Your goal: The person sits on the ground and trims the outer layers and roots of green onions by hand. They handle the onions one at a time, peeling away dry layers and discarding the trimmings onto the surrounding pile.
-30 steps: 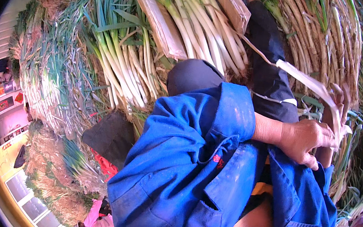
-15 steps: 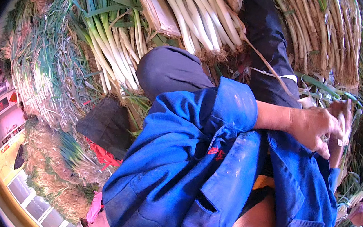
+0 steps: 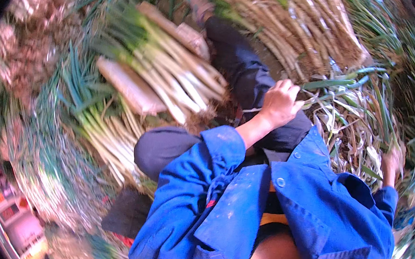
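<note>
My left hand (image 3: pixel 279 104) is over my dark-trousered leg, its fingers curled inward. What it holds, if anything, I cannot make out. Just beyond its fingers lies a long green onion leaf (image 3: pixel 329 84) on a heap of pale, stripped leaves (image 3: pixel 345 128). At the far right, my right hand (image 3: pixel 393 161) reaches down among leaves and stalks at the edge of that heap. Its fingers are blurred and partly hidden, touching the greenery. Left of my legs, a bundle of trimmed green onions (image 3: pixel 173 71) with white shafts lies between two pale, padded-looking blocks (image 3: pixel 131 86).
Untrimmed brownish onions (image 3: pixel 303 22) lie in a row beyond my leg. More green onions (image 3: pixel 408 56) are piled along the right. Another whitish bunch (image 3: pixel 107 143) lies by my left knee, beside a large pile (image 3: pixel 40 145). A dark cloth-like thing (image 3: pixel 127 213) sits near my left elbow.
My hands were together at the right; now they are apart. The left has moved left over my leg, the right down into the leaves. The whole view has shifted.
</note>
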`<state>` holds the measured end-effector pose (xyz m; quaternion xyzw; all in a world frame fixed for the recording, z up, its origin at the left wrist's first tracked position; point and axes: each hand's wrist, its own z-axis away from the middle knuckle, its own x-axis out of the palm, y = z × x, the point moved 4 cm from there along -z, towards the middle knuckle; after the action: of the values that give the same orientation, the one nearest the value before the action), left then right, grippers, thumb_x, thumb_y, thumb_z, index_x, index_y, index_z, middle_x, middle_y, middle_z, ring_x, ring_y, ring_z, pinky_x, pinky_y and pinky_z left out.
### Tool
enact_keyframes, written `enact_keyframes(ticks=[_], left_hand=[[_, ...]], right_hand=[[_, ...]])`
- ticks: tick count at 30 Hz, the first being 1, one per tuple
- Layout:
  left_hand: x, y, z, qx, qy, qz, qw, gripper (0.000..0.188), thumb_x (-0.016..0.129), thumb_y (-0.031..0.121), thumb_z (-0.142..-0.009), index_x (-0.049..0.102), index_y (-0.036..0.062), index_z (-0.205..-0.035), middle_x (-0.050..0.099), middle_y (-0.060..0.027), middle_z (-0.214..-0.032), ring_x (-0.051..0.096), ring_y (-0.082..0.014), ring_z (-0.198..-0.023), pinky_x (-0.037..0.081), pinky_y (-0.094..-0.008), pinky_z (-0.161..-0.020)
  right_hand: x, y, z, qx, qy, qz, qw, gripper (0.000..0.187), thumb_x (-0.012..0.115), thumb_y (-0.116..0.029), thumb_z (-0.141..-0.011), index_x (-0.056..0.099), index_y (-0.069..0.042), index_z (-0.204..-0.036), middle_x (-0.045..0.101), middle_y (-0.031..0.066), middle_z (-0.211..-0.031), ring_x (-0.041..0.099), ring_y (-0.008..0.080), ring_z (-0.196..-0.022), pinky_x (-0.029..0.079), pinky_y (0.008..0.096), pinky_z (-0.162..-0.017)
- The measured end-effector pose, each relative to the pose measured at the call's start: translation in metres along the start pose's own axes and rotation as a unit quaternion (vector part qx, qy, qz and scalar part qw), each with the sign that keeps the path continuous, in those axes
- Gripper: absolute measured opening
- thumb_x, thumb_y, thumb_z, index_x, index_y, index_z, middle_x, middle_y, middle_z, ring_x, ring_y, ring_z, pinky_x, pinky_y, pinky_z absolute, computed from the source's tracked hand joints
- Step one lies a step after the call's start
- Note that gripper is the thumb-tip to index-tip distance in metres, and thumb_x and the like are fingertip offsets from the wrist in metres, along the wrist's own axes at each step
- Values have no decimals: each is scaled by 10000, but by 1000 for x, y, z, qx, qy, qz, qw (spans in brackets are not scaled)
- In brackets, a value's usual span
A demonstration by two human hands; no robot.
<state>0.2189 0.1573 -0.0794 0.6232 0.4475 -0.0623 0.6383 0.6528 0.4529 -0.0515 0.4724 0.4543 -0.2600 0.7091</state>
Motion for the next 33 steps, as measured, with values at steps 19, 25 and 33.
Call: enact_keyframes(ticks=[19,25,33], left_hand=[[22,-33,-6,-21,-94,-290,952,95,596,155,-776,551,71,-780,521,-111,-820,586,-291,-751,495,-392,-622],[13,68,-56,168,-47,-4,985,83,610,51,-744,543,29,-788,531,-132,-781,547,-318,-743,466,-400,-652],[29,68,-55,149,-148,87,974,506,727,77,-617,542,16,-1084,496,-189,-1156,489,-361,-1063,410,-413,-911]], right_hand=[[-119,-278,-196,-200,275,-304,890,268,578,-232,-775,574,-46,-967,557,177,-977,535,347,-952,438,442,-791],[-100,-274,-230,-117,232,-339,904,228,581,-234,-764,591,-52,-900,575,161,-951,555,341,-924,437,440,-795],[-90,-267,-308,-38,167,-453,875,281,570,-280,-799,605,-84,-997,590,162,-1011,563,330,-972,442,420,-840]])
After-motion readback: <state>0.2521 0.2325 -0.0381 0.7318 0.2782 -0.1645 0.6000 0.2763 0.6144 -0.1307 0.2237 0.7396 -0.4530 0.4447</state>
